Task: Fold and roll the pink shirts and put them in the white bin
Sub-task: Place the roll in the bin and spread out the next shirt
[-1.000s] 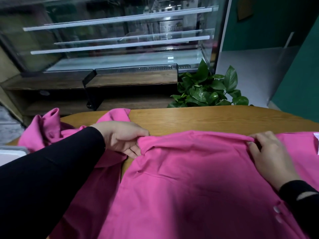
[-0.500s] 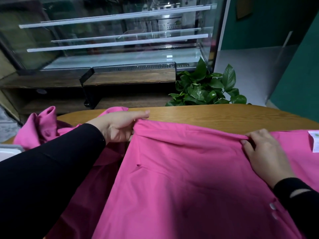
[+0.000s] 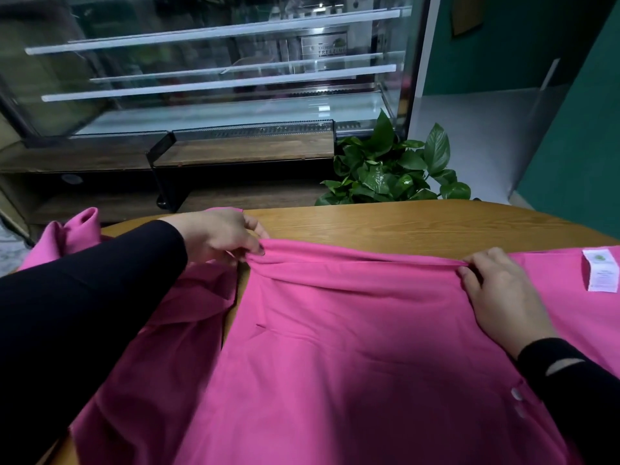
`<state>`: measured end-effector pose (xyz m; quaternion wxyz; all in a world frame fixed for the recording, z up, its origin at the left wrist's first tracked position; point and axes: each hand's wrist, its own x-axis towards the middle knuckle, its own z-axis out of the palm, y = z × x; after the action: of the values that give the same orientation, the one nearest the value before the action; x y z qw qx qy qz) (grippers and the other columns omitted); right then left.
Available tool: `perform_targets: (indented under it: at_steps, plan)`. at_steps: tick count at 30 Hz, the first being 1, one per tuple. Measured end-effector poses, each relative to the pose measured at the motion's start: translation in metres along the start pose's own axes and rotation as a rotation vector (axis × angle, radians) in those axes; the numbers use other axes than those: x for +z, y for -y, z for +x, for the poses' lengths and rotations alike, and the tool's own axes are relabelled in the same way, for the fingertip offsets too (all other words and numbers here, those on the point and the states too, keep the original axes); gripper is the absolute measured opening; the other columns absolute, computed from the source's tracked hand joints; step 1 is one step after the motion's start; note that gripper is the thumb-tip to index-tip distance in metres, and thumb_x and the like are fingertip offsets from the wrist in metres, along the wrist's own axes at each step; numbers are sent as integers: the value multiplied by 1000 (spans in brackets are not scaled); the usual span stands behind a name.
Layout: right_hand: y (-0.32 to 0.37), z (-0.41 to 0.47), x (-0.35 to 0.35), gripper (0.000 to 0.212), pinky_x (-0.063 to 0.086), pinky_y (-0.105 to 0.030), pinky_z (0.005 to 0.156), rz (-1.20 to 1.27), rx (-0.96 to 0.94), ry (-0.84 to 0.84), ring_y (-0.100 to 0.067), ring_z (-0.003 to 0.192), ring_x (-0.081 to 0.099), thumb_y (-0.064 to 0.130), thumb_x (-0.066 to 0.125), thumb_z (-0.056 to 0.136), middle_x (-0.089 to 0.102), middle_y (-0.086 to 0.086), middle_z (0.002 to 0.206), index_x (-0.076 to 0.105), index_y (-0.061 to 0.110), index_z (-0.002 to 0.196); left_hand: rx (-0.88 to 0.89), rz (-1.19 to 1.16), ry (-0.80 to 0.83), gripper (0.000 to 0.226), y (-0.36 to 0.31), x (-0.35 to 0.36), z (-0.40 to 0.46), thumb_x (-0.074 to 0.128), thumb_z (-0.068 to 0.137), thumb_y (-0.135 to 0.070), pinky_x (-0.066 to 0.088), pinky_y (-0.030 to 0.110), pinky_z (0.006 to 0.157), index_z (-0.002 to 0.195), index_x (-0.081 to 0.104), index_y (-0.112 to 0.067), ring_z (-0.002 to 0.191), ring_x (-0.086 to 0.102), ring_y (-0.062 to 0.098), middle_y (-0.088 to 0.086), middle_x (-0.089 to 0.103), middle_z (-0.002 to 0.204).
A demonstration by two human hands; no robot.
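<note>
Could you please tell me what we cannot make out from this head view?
- White bin: not in view, past the frame edge.
- Label text: too small to read.
- Second shirt: partly under the left sleeve and the top shirt.
- Right hand grip: fingertips tucked into the fold.
- Top shirt's near end: cut off by the bottom edge.

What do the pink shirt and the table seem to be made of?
Pink shirt: soft matte fabric, probably a cotton knit; it bunches where both hands pinch its far edge. Table: wood or wood-look laminate, with visible grain and a slight sheen.
</note>
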<state>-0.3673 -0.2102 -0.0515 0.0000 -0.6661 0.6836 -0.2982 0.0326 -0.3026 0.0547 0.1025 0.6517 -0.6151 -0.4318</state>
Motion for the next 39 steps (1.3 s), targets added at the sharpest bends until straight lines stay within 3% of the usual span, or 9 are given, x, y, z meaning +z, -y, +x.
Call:
perform_targets:
  at_steps: [5, 13, 18, 21, 23, 26, 30, 36, 39]
  plan:
    - [-2, -1, 0, 14, 47, -40, 79, 4, -2, -11, -20, 84, 49, 21, 54, 100, 49, 1, 91, 63, 12, 94, -81, 507, -292, 27, -16, 12, 4, 65, 93, -28, 40, 23, 42, 76, 65, -8, 39, 49, 20, 8, 58, 56]
    - [-3, 2, -4, 15, 41, -34, 83, 67, 27, -27, -20, 90, 52, 20, 55, 101, 53, 1, 96, 67, 12, 100, -343, -323, -176, 36, -17, 4, 8, 45, 103, -26, 34, 20, 50, 68, 47, -18, 33, 40, 7, -7, 45, 38]
    - [-4, 31, -25, 18, 40, -37, 93, 103, 143, -42, -26, 101, 54, 18, 55, 101, 58, -5, 105, 69, 10, 109, -112, -724, -229, 22, -28, 4, 12, 43, 101, -26, 58, 35, 67, 112, 56, -12, 78, 67, 25, 13, 66, 96]
    - [-8, 37, -22, 21, 44, -37, 94, 80, 175, 9, -20, 98, 53, 17, 61, 98, 59, -8, 112, 67, 11, 117, 349, -76, -628, 22, -16, 20, 20, 56, 97, -13, 55, 35, 81, 117, 66, -13, 81, 66, 20, 2, 69, 95]
    - [-12, 31, -16, 24, 45, -35, 94, 77, 124, 63, -18, 98, 54, 16, 62, 97, 58, -2, 110, 67, 12, 120, 566, 299, -543, 19, -9, 39, 20, 60, 97, -13, 45, 24, 82, 112, 71, -13, 90, 64, 15, -2, 71, 101]
    - [-14, 26, -12, 30, 43, -45, 101, -49, 15, 158, -20, 109, 50, 20, 58, 98, 61, 0, 124, 65, 21, 127, 550, 522, -307, 31, 4, 53, 33, 59, 99, -17, 42, 27, 102, 129, 65, -12, 120, 59, 21, 4, 65, 131]
    - [-17, 35, -12, 28, 44, -50, 96, -144, 20, 203, -16, 99, 43, 24, 58, 98, 62, 0, 112, 68, 21, 124, 454, 636, -297, 32, 14, 51, 49, 63, 95, -19, 46, 36, 99, 126, 66, -15, 116, 60, 27, 6, 67, 125]
    - [-21, 56, -19, 6, 43, -34, 91, -117, 29, 352, -19, 98, 53, 26, 60, 99, 52, 3, 101, 65, 22, 99, 359, 469, -302, 14, 18, 41, 61, 72, 91, -27, 46, 29, 80, 91, 68, -13, 92, 63, 22, 2, 69, 94]
    - [-19, 64, -22, 17, 42, -33, 83, -173, 13, 435, -15, 87, 52, 22, 53, 101, 54, 1, 95, 60, 22, 86, 329, 345, -278, 18, 19, 37, 64, 69, 93, -26, 42, 18, 65, 83, 63, -13, 75, 58, 15, -2, 64, 82]
